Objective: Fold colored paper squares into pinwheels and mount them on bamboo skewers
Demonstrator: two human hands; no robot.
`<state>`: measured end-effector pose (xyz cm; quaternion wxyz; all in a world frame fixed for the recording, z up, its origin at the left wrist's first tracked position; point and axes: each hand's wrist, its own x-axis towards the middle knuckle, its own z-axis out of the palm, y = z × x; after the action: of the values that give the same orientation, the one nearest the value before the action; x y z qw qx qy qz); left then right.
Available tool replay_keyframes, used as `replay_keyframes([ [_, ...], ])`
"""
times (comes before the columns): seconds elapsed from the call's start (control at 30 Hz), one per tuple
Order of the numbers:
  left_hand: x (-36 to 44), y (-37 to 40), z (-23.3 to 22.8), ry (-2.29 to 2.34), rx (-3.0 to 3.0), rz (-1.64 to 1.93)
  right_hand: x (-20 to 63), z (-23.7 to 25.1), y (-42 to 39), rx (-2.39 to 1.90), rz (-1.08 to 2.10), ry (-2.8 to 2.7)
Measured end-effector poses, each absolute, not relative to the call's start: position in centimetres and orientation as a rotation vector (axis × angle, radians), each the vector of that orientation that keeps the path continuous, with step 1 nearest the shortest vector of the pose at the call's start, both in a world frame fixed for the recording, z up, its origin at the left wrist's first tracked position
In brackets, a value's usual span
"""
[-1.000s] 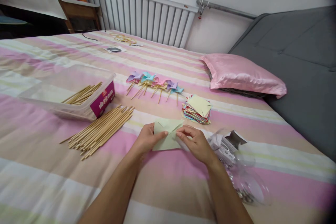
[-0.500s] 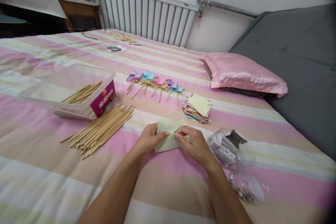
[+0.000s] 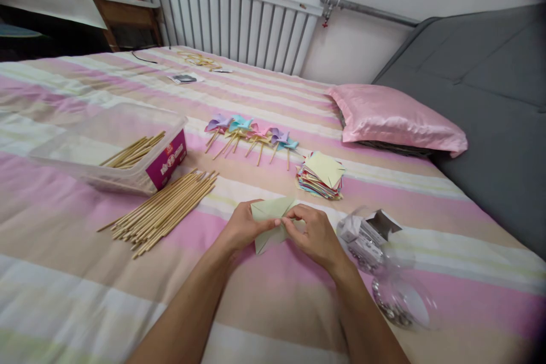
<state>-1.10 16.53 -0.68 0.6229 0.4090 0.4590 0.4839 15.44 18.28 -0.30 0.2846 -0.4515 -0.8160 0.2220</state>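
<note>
A pale green square of paper (image 3: 273,209) with slits running in from its corners is held between both hands, just above the striped bedspread (image 3: 273,307). My left hand (image 3: 245,226) grips its left side, the thumb lying across the paper to its middle. My right hand (image 3: 311,232) is closed, with thumb and fingertips pinching at the paper's centre and touching the left thumb. Whether something small sits in that pinch is hidden. Beyond the hands lies a stack of coloured paper squares (image 3: 322,173), with a pale yellow one on top.
Finished paper pinwheels (image 3: 256,133) lie in a row behind. On the left are loose wooden sticks (image 3: 168,210) and a clear plastic box (image 3: 106,176) holding more. Small boxes (image 3: 369,239) and a clear round container (image 3: 403,301) with metal pieces sit at right. A pink pillow (image 3: 396,116) lies farther back.
The paper has turned slightly and tilted in my hands. My left thumb has slid right towards its centre, meeting the right fingertips.
</note>
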Motion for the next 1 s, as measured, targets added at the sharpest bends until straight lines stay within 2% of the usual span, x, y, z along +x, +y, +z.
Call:
replay_keyframes([
  [0.6,-1.1,16.8,-1.4,1.108,0.828,1.182,15.1,0.1,17.9,-1.188,0.588,-2.153],
  [0.83,-1.0,16.9,-1.3,1.079,0.677,1.258,14.2,-0.9,17.7,-1.156,0.883,-1.653],
  [1.0,-0.7,16.7,-1.3,1.028,0.674,1.270,14.0,-1.6,18.1,-1.193,1.001,-1.623],
])
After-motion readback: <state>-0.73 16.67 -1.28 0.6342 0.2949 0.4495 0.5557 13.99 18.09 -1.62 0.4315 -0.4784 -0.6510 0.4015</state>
